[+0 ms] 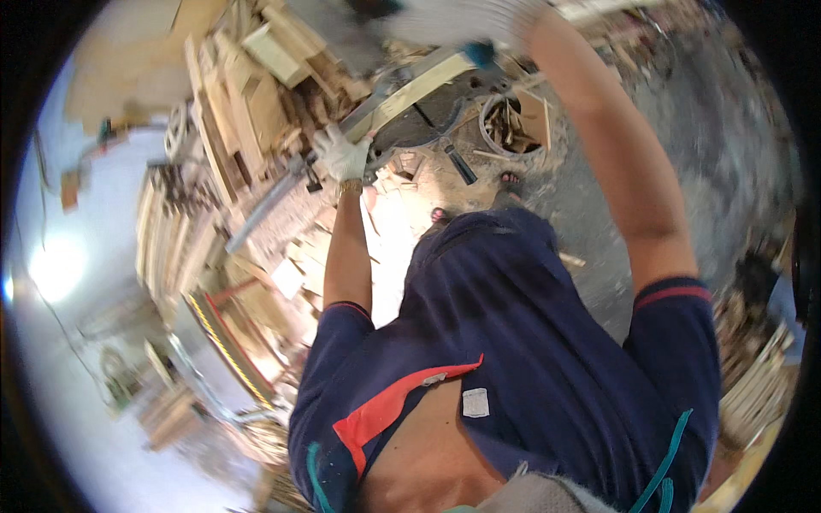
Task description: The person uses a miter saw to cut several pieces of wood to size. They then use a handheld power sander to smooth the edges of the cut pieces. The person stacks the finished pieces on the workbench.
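My left hand (pixel 340 157), in a whitish work glove, is at the near left end of a pale wooden strip (pixel 419 92). Its fingers are partly spread, and it appears to hold the strip down on a dark bench saw (pixel 412 128) with a rounded base. From that base a black handle (pixel 460 162) sticks out toward me. My right hand (pixel 479 21), also gloved, is raised over the far end of the strip at the top edge. Motion smears its fingers, and whatever they touch is cut off or blurred.
Stacked boards and offcuts (pixel 248 103) lie left of the saw. A round bucket (pixel 513 124) of wood scraps stands to its right, near my feet. Loose pieces (pixel 291 278) litter the floor at left. More wood strips (pixel 757 389) lie at lower right.
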`<state>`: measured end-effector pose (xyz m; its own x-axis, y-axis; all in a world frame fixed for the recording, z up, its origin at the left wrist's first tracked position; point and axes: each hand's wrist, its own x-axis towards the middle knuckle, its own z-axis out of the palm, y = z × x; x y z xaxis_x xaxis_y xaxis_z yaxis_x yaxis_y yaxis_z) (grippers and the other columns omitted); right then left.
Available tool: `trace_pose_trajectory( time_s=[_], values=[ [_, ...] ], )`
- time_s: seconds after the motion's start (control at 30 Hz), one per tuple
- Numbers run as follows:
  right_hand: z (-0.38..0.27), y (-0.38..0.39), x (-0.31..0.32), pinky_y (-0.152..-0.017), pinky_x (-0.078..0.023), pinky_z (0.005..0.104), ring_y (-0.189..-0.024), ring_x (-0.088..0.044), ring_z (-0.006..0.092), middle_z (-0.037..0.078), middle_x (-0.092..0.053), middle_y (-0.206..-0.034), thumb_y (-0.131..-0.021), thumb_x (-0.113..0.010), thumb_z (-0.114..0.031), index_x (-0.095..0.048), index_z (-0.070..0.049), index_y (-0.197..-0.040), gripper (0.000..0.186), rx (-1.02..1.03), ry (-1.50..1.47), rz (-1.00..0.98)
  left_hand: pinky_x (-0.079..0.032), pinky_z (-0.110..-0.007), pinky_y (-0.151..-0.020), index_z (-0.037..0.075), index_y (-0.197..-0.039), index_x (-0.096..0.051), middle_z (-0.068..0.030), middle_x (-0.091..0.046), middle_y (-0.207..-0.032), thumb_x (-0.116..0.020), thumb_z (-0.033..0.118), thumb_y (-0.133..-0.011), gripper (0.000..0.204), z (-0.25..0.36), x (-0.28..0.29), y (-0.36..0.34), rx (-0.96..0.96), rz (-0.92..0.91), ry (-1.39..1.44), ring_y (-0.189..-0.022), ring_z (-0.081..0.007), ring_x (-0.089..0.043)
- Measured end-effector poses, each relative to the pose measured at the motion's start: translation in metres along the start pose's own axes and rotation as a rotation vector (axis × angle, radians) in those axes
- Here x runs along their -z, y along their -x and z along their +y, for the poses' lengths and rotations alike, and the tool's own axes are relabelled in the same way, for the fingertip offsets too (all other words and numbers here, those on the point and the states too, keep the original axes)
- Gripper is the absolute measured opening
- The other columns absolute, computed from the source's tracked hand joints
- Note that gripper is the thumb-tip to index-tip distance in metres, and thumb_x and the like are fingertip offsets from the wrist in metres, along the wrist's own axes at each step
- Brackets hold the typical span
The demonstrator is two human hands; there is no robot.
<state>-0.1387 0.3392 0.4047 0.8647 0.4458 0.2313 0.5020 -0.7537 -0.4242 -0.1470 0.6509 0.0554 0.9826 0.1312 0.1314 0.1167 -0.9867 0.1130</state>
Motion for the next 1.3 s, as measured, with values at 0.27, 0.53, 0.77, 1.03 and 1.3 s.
trace_pose_trajectory(
  time_s=[0.27, 0.53, 0.77, 1.03, 1.3],
  values=[
    [0.010, 0.112, -0.109, -0.077, -0.055, 0.0316, -0.090, -0.065, 0.0178, 0.010, -0.067, -0.097, -0.083, -0.069, -0.007, -0.054, -0.001, -0.134, 0.054, -0.610, -0.514, 0.057, -0.043, -0.056, -0.099, 0.015, -0.128, -0.057, -0.0146, -0.052, -0.127, -0.092, 0.052, -0.063, 0.083, -0.020, -0.006, 0.019, -0.059, 0.168, 0.192, -0.120, -0.0402, -0.048],
    [0.035, 0.159, -0.173, -0.087, -0.052, 0.0338, -0.092, -0.064, 0.0208, 0.009, -0.068, -0.105, -0.081, -0.062, 0.002, -0.047, -0.001, -0.139, 0.060, -0.642, -0.457, 0.109, -0.043, -0.057, -0.100, 0.015, -0.130, -0.056, -0.0148, -0.053, -0.127, -0.085, 0.062, -0.070, 0.082, -0.022, -0.004, 0.021, -0.057, 0.164, 0.197, -0.119, -0.0426, -0.051],
    [0.047, 0.168, -0.195, -0.080, -0.052, 0.0324, -0.089, -0.063, 0.0192, 0.011, -0.067, -0.110, -0.083, -0.062, 0.002, -0.045, -0.002, -0.141, 0.061, -0.576, -0.449, 0.163, -0.042, -0.056, -0.097, 0.020, -0.131, -0.054, -0.0118, -0.051, -0.127, -0.091, 0.045, -0.067, 0.078, -0.021, -0.005, 0.019, -0.023, 0.150, 0.219, -0.119, -0.0394, -0.050],
    [0.059, 0.178, -0.207, -0.061, -0.053, 0.0290, -0.075, -0.062, 0.0137, 0.008, -0.067, -0.107, -0.086, -0.060, 0.006, -0.043, -0.003, -0.142, 0.059, -0.477, -0.387, 0.187, -0.043, -0.055, -0.096, 0.020, -0.131, -0.054, -0.0116, -0.052, -0.125, -0.092, 0.047, -0.064, 0.081, -0.022, -0.006, 0.018, -0.027, 0.150, 0.237, -0.118, -0.0393, -0.050],
    [0.056, 0.181, -0.209, -0.089, -0.054, 0.0387, -0.096, -0.067, 0.0251, 0.013, -0.070, -0.111, -0.083, -0.069, 0.001, -0.038, -0.007, -0.154, 0.078, -0.562, -0.416, 0.182, -0.042, -0.055, -0.096, 0.020, -0.128, -0.054, -0.0118, -0.051, -0.124, -0.093, 0.046, -0.061, 0.081, -0.020, -0.004, 0.018, -0.022, 0.163, 0.254, -0.118, -0.0394, -0.050]
  ],
)
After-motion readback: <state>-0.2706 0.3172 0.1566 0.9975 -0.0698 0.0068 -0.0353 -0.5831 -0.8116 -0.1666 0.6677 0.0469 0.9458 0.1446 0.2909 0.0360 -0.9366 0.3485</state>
